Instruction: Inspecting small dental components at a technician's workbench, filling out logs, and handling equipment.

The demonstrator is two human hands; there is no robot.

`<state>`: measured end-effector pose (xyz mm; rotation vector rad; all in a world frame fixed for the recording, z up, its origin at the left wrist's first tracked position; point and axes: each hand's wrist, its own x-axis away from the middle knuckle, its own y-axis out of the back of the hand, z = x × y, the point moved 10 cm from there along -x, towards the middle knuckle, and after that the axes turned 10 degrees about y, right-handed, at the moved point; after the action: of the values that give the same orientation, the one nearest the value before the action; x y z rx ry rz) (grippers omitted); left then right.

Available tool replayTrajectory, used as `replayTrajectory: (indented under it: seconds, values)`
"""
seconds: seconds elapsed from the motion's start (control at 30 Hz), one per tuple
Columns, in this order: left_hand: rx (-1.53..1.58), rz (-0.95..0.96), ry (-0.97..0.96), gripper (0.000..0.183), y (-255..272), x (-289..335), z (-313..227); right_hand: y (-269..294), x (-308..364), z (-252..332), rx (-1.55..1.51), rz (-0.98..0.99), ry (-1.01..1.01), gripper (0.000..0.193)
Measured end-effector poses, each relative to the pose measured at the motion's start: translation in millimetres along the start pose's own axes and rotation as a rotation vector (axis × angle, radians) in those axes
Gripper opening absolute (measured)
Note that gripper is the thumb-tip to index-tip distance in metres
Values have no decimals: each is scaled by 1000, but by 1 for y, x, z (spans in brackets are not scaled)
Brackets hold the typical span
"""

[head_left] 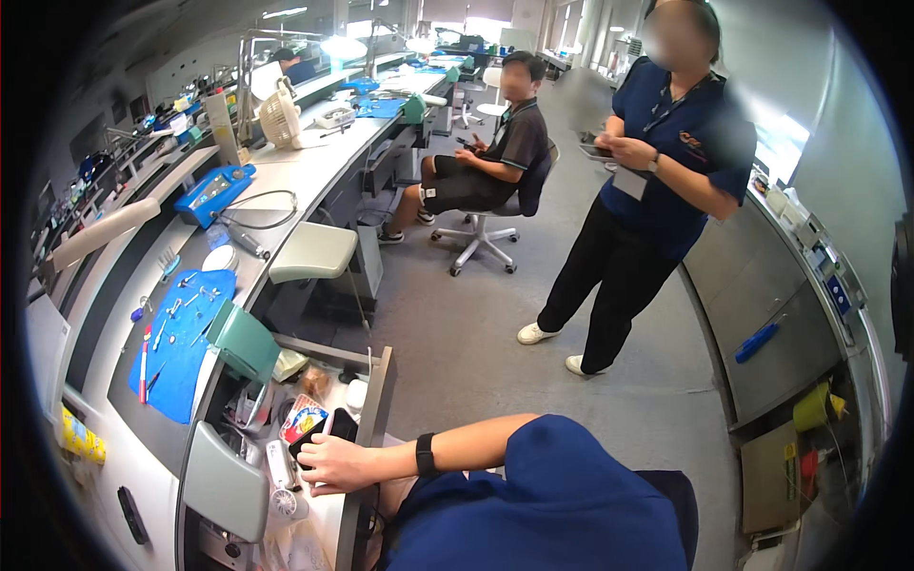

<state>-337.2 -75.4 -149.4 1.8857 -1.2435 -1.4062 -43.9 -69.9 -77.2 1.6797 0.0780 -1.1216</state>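
My right hand, with a black watch on the wrist, reaches into an open drawer under the bench. Its fingers are bent and close together, palm down; what lies under them is hidden. A black flat object, like a phone, lies against the index finger. Beside the fingertips is a white rounded device, and below it a small round clear-and-white item. A red, yellow and white packet lies just beyond the hand. My left hand is out of view.
Left of the drawer, a blue cloth holds several small metal instruments. A green block and pale armrests edge the bench. A blue control box stands farther along. One person sits; another stands in the aisle.
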Motion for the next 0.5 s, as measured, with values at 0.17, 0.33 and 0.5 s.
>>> replayTrajectory:
  seconds: [0.17,0.33,0.5]
  values:
    - [-13,18,48,41,2,3,12,6,9,-11,-8,-47,-156,28]
    - [-107,128,131,44,-42,5,41,15,30,-27,81,-34,-347,28]
    - [-41,93,133,44,0,5,12,15,27,-30,50,-56,-405,27]
